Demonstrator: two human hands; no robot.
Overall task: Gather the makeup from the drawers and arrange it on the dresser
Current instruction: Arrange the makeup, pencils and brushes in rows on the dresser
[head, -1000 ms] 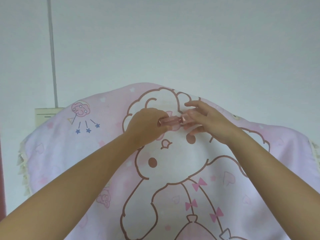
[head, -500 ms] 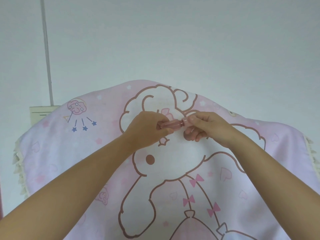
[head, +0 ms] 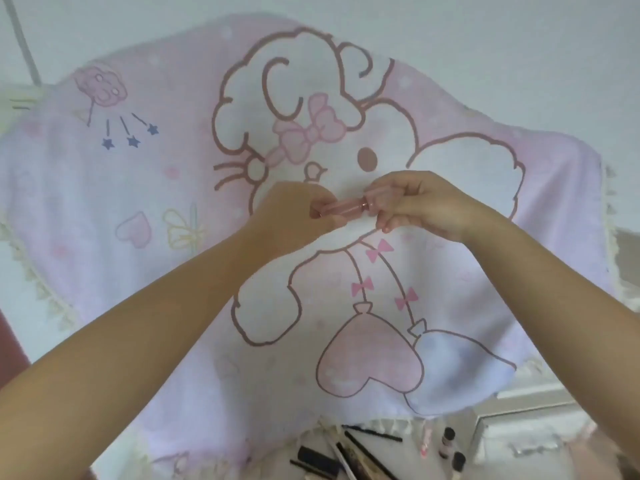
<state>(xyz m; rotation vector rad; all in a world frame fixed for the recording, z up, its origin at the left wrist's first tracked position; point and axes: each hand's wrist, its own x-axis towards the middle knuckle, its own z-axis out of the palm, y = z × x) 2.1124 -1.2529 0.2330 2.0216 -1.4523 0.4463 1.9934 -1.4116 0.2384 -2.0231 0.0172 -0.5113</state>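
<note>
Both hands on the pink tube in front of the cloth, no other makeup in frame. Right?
Not quite. Both hands, left and right, do hold the pink tube in front of the cloth, but the head view shows other makeup on the surface at the bottom.

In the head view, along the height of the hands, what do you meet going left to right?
Butterfly print on the pink cloth → left hand gripping one end → pink tube held level between the hands → right hand pinching the cap end → fringed right edge of the cloth.
</note>
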